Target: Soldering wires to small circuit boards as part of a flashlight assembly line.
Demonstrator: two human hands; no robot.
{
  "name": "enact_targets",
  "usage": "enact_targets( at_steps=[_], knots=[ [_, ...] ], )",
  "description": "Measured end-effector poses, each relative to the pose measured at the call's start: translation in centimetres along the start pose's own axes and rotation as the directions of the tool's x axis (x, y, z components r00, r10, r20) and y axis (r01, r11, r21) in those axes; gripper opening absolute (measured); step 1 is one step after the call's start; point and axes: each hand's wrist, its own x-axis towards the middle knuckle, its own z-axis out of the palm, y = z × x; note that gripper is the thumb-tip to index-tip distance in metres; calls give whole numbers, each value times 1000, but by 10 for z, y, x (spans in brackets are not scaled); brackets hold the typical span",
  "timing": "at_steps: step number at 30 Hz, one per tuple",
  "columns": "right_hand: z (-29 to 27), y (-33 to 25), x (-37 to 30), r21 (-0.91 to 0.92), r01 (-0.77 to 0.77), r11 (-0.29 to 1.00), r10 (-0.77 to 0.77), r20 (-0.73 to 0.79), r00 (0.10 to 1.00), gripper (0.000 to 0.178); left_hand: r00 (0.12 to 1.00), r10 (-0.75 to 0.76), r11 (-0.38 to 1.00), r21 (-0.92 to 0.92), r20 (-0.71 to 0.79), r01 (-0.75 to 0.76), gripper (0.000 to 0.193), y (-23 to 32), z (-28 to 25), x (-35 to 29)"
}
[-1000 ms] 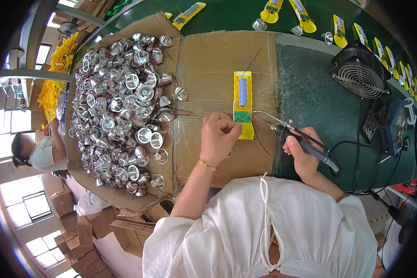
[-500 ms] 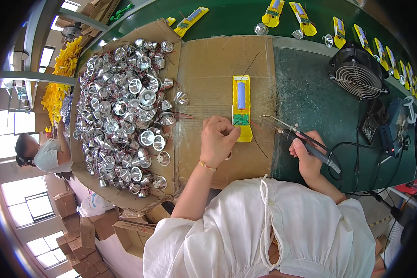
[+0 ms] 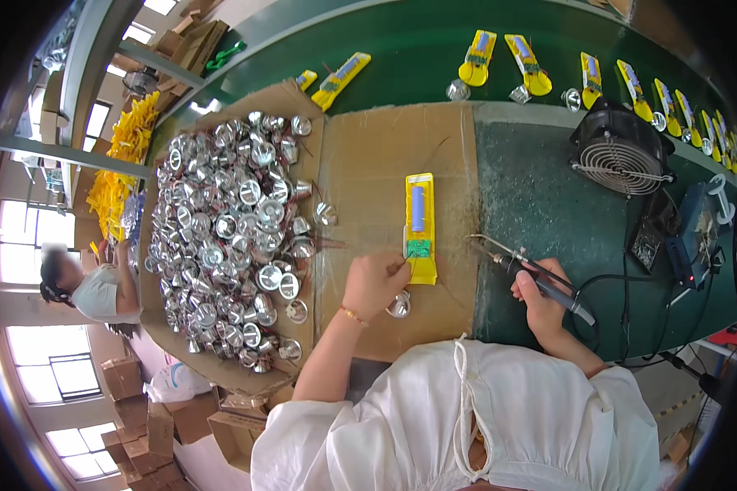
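Observation:
A yellow flashlight housing (image 3: 422, 271) lies open on the cardboard, with a lilac battery cell (image 3: 418, 209) and a small green circuit board (image 3: 418, 249) in it. My left hand (image 3: 374, 285) pinches at the board's left edge; what is between the fingertips is too small to make out. Just below this hand sits a silver reflector cup (image 3: 399, 305), partly covered by it. In my right hand (image 3: 544, 293) is a soldering iron (image 3: 558, 292) with a thin metal tube along it. Its tip is to the right of the housing, apart from the board.
Many silver reflector cups (image 3: 225, 225) with wires fill a cardboard tray at left. Beyond, more yellow housings (image 3: 528, 65) lie along the green bench. A black fan (image 3: 622, 151), a blue soldering station (image 3: 696, 233) and cables are at right. Another person (image 3: 98, 286) works far left.
The whole view has shifted, so the bench appears lower. The dark and red wires at the board's right no longer show. The iron's tip is slightly farther from the housing; the reflector cup shows more.

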Motion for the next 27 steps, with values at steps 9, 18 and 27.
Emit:
enact_targets(
  at_steps=[9, 18, 27],
  knots=[
    [-2, 13, 5, -51, -5, 999, 2, -59, 998, 14, 981, 43, 998, 56, -188, -33, 29, 22, -5, 241],
    [-7, 21, 7, -109, 32, 994, -39, -61, 997, 17, 980, 29, 479, 863, -196, 159, 67, -15, -49, 330],
    [-4, 16, 9, -40, 98, 994, -100, -34, 994, 15, 969, 230, 772, 623, -87, -127, 65, 31, -52, 211]
  ],
)
